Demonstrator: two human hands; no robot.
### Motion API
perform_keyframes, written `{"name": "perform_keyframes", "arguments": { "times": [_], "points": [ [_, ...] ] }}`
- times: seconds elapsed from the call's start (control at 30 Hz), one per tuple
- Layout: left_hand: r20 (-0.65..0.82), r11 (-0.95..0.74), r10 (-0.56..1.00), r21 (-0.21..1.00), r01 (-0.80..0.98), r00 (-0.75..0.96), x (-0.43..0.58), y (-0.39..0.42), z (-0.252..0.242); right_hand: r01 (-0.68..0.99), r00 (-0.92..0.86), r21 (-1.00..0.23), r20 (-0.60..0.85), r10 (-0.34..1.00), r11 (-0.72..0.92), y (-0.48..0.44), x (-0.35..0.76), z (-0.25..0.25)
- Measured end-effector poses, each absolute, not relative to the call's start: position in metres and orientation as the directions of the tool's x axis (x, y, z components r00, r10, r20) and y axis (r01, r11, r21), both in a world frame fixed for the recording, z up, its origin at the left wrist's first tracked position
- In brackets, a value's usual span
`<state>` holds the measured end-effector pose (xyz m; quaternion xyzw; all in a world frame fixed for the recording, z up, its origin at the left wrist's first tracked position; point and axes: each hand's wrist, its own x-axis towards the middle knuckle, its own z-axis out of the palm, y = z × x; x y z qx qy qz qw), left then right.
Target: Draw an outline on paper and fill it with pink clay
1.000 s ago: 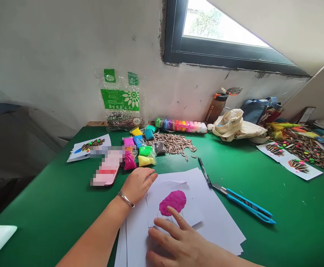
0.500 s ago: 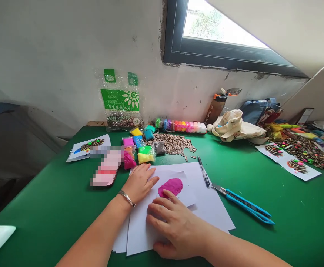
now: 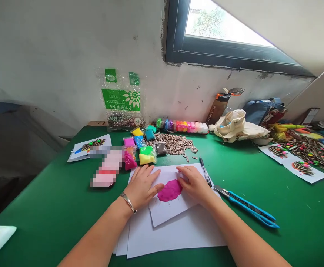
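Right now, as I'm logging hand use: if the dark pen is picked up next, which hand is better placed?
Right, probably. The right hand rests at the right edge of the pink clay, with the pen just beside it. The left hand lies flat on the paper beyond the clay.

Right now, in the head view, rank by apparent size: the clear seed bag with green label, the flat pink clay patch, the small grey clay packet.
1. clear seed bag with green label
2. flat pink clay patch
3. small grey clay packet
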<state>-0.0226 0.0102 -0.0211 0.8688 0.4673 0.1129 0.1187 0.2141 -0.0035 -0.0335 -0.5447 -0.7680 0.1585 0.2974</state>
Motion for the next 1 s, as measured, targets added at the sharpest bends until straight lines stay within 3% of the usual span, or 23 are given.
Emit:
{"name": "perform_keyframes", "arguments": {
  "times": [0.2,0.47,0.73,0.8,0.9,1.0],
  "points": [
    [0.060,-0.526,0.841,0.320,0.788,0.537,-0.022,0.008,-0.023,0.834,-0.174,-0.467,0.280,0.944,0.292,-0.003,0.207,-0.039],
    [-0.004,-0.506,0.846,0.307,0.806,0.533,-0.019,0.006,-0.016,0.842,-0.044,-0.502,0.302,0.952,0.198,-0.004,0.204,-0.039],
    [-0.045,-0.515,0.827,0.340,0.787,0.560,-0.020,-0.003,-0.008,0.838,-0.033,-0.517,0.266,0.963,0.172,-0.006,0.201,-0.036],
    [-0.066,-0.519,0.818,0.345,0.782,0.572,-0.022,-0.003,-0.007,0.818,-0.106,-0.530,0.247,0.963,0.226,-0.011,0.206,-0.031],
    [-0.101,-0.521,0.805,0.351,0.778,0.585,-0.023,-0.004,-0.003,0.764,-0.370,-0.522,0.128,0.920,0.380,-0.020,0.215,-0.021],
    [-0.128,-0.515,0.805,0.333,0.790,0.579,-0.023,-0.004,-0.001,0.744,-0.479,-0.508,0.048,0.877,0.434,-0.026,0.219,-0.014]
  ]
}}
